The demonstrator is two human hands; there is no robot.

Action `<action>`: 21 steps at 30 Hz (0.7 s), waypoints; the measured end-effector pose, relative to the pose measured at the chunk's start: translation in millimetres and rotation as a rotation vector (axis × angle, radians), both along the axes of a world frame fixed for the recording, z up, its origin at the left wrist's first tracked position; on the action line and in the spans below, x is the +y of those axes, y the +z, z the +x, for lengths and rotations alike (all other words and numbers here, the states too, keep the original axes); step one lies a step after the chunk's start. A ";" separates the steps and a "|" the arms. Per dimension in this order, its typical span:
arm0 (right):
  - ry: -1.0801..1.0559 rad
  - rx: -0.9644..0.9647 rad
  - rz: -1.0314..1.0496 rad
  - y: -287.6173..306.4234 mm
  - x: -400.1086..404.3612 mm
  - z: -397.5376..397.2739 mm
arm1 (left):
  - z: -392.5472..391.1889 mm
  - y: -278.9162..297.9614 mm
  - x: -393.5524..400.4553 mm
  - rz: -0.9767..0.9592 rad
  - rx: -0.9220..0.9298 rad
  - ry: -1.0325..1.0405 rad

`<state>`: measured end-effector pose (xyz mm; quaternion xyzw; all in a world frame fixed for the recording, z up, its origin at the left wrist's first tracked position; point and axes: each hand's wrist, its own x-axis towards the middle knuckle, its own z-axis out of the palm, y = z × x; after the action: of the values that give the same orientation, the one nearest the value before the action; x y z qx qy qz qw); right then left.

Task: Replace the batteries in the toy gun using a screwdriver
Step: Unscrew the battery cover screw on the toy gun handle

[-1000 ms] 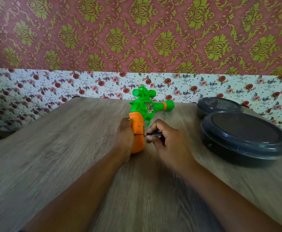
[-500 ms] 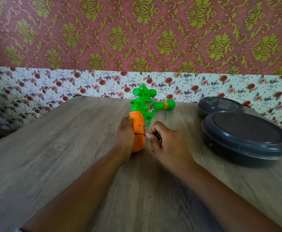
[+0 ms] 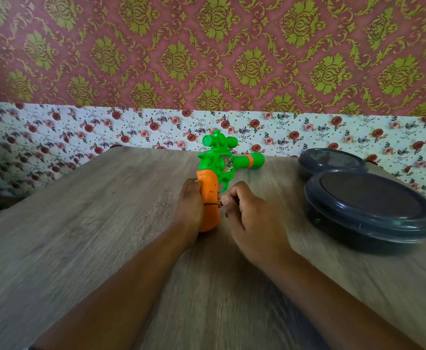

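Between the hands, the green-and-orange toy gun (image 3: 218,173) stands on a wood-grain table (image 3: 80,236). The left hand (image 3: 190,205) grips its orange handle; the right hand (image 3: 247,218) pinches a small screwdriver (image 3: 213,203), tip against the handle. Right of the right hand sit two dark lidded containers (image 3: 368,210). Patterned wallpaper (image 3: 206,59) rises behind. No writing is legible.
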<state>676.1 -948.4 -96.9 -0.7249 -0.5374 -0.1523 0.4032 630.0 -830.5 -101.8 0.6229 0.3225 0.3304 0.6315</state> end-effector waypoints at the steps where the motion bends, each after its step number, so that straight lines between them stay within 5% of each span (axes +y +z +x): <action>1: -0.051 -0.039 -0.029 0.6 -1.3 1.1 | -0.4 0.6 -1.1 0.004 0.002 -0.004; 6: -0.067 -0.132 -0.064 3.9 -3.6 4.7 | -4.4 3.4 -6.8 0.158 0.016 0.002; 12: 0.026 -0.018 -0.052 5.2 -1.4 2.6 | -6.2 4.8 -7.1 0.219 0.029 0.017; 21: -0.050 -0.038 -0.111 3.5 -2.5 5.5 | -1.8 2.7 -2.2 0.064 0.002 0.001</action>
<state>681.6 -951.0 -93.4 -0.7563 -0.5344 -0.1458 0.3482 628.2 -832.7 -99.1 0.6430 0.3128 0.3402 0.6107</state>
